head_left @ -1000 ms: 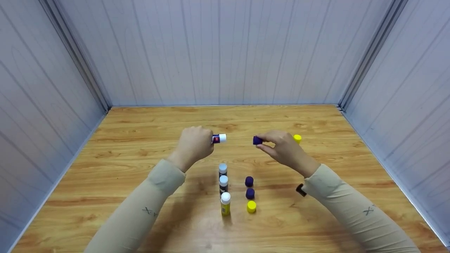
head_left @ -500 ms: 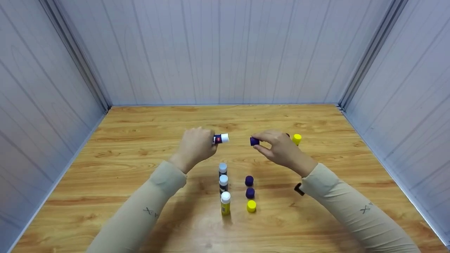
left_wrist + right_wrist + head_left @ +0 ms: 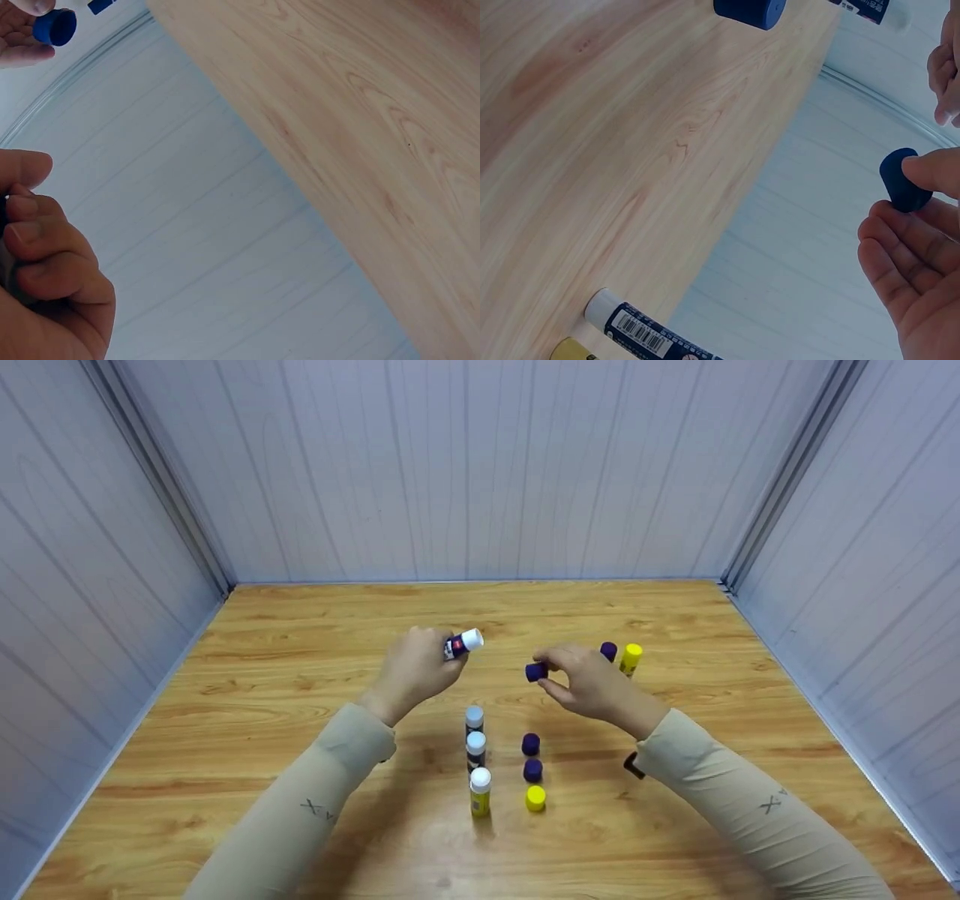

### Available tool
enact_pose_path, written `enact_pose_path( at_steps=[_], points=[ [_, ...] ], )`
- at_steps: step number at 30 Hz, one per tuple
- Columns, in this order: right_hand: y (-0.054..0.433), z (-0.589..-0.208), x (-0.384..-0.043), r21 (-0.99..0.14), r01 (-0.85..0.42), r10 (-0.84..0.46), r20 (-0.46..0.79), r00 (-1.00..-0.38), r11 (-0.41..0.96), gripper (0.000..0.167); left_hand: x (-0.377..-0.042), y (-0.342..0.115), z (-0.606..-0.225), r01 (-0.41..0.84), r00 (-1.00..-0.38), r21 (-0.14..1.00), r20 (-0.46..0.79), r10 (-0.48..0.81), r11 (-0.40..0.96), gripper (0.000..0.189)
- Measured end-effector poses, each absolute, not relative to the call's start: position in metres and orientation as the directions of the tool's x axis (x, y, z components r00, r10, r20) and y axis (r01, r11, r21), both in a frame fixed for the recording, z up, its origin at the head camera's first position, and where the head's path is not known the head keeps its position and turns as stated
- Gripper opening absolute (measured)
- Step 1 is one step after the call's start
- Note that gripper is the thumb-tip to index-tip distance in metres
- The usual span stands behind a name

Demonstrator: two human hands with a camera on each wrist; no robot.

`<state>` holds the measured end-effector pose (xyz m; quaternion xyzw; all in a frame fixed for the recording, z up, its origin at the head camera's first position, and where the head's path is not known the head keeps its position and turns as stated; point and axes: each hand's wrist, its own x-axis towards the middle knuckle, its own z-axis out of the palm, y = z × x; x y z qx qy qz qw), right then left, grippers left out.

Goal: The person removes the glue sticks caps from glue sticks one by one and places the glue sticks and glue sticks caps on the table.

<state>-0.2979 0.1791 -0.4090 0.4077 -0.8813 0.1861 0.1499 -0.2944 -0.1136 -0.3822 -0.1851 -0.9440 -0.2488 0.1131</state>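
My left hand (image 3: 416,671) grips a dark purple glue stick (image 3: 463,644), its bare white end tilted up and to the right. In the left wrist view the curled fingers (image 3: 56,277) mostly hide that stick. Across a gap, my right hand (image 3: 592,682) pinches a purple cap (image 3: 535,672) between thumb and fingers; the right wrist view shows the same cap (image 3: 904,180) from another side. Nearer the body stand two dark glue sticks (image 3: 476,751) and a yellow glue stick (image 3: 480,796), all with white ends showing. Right of them sit two purple caps (image 3: 532,770) and a yellow cap (image 3: 535,799).
Beyond my right hand stand a purple-capped glue stick (image 3: 608,652) and a yellow-capped glue stick (image 3: 631,658), partly hidden by the hand. Pale panel walls (image 3: 465,472) enclose the wooden table (image 3: 262,735) at the back and both sides.
The glue stick in my left hand has tipped its white end upward. My right hand has moved left and slightly nearer with the cap, uncovering more of the capped sticks behind it.
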Motion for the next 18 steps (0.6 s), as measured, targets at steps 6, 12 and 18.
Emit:
enact_pose_path(
  at_steps=[6, 12, 18],
  points=[
    [0.176, -0.415, -0.3, -0.187, -0.786, -0.679, 0.413, -0.607, 0.589, 0.021, -0.296, -0.115, -0.385, 0.418, -0.905, 0.524, 0.314, 0.288, 0.742, 0.028],
    [0.174, -0.42, -0.301, -0.154, -0.79, -0.698, 0.39, -0.6, 0.593, 0.025, -0.296, -0.117, -0.387, 0.413, -0.911, 0.632, 0.3, 0.284, 0.656, 0.03],
    [0.17, -0.425, -0.298, -0.148, -0.754, -0.703, 0.285, -0.652, 0.64, 0.032, -0.296, -0.118, -0.39, 0.395, -0.916, 0.715, 0.261, 0.304, 0.577, 0.028]
  ],
)
